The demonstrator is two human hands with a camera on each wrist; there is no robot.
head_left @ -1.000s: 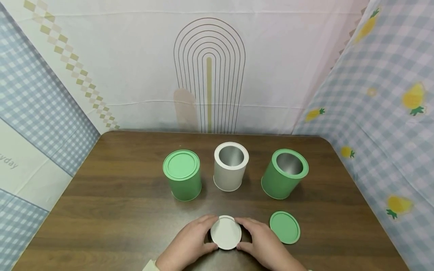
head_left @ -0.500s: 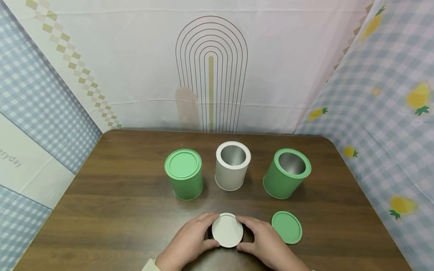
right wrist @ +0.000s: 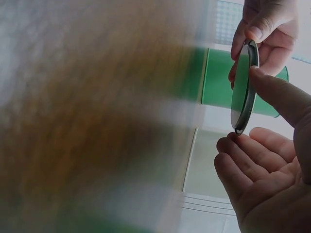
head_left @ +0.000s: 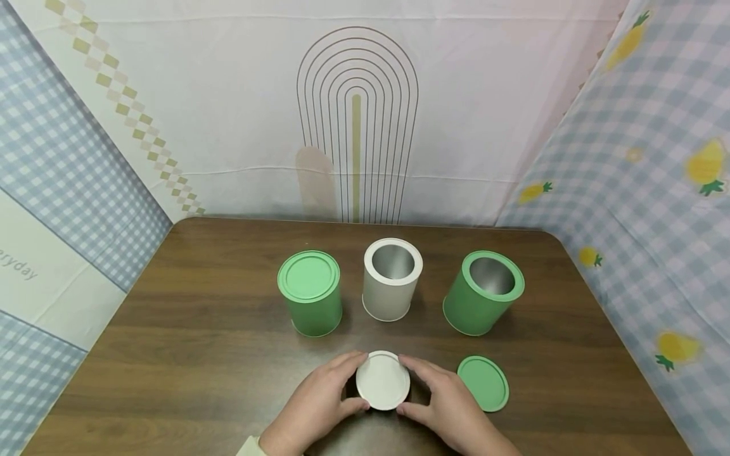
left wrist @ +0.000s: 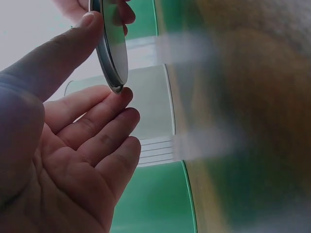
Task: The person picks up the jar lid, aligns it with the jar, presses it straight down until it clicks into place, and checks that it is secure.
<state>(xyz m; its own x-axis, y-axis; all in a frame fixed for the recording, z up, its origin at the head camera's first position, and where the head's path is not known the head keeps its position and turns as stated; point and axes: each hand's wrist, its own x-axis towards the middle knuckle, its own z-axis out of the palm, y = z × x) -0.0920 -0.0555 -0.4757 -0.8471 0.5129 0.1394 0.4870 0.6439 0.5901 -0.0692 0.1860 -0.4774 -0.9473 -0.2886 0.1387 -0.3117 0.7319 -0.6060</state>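
Note:
Between both hands is a round white can lid, held level by its edge. My left hand pinches its left side with thumb and fingertips, and my right hand grips the opposite side the same way. From the left wrist the lid shows edge-on, with a metallic rim and a gap below it to the wood. Beyond the hands stands a white can, its top uncovered and its inside silvery. A loose green lid lies flat just right of my right hand.
Left of the white can stands a green can with its lid on. On the right is another green can, uncovered. The wooden table ends at a patterned cloth behind, with checked cloth along the right side.
Both hands have moved the white lid slightly forward and up, away from the tabletop. The cans and the green lid stay where they were; the head view has shifted a little.

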